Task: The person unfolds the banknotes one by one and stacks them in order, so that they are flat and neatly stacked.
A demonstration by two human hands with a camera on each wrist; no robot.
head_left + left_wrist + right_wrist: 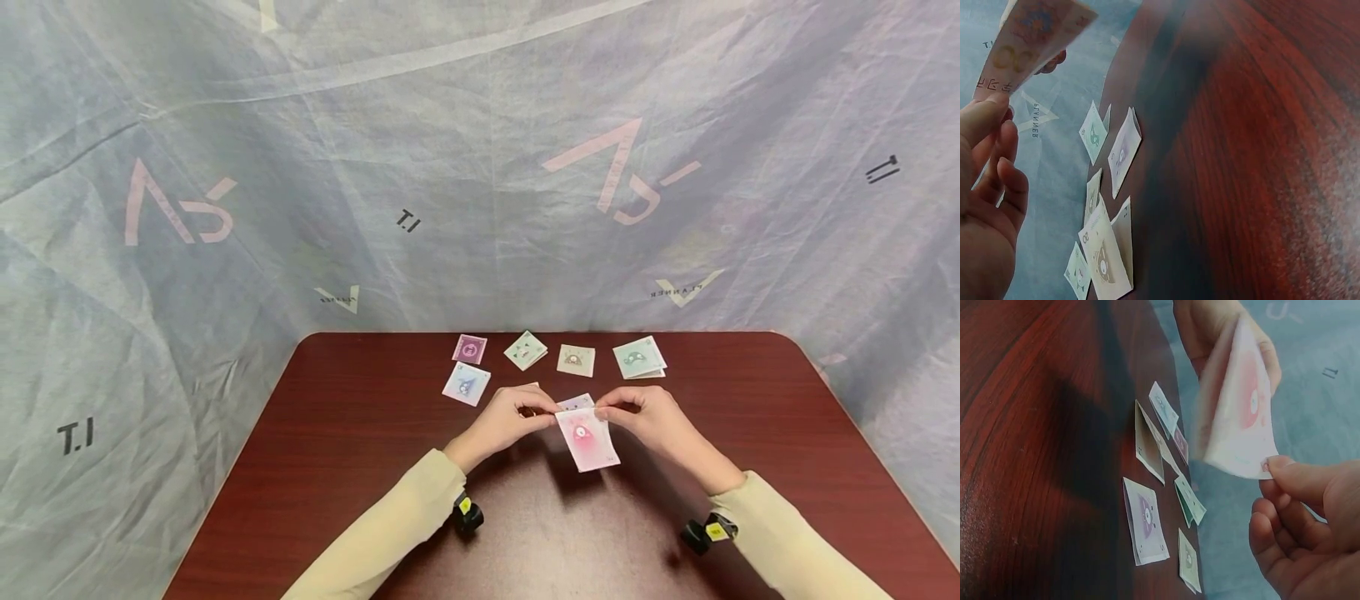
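A pink paper banknote (pixel 588 440), folded, with a cartoon figure on its face, hangs above the table between both hands. My left hand (pixel 504 421) pinches its upper left corner between thumb and fingertips. At the upper right corner, the thumb and fingers of my right hand (pixel 660 421) pinch it too. Its two layers spread apart in the right wrist view, and the left wrist view shows zeros printed on the other side. Just behind it on the table lies a folded lilac note (pixel 1125 150). A brown folded note (pixel 1104 253) stands partly spread, mostly hidden behind my left hand in the head view.
Along the back of the dark red table (pixel 337 458) lie a purple note (pixel 469 350), a blue note (pixel 466 385), a green note (pixel 525 351), a beige note (pixel 576 361) and another green one (pixel 640 358). Grey fabric (pixel 480 167) hangs behind the table.
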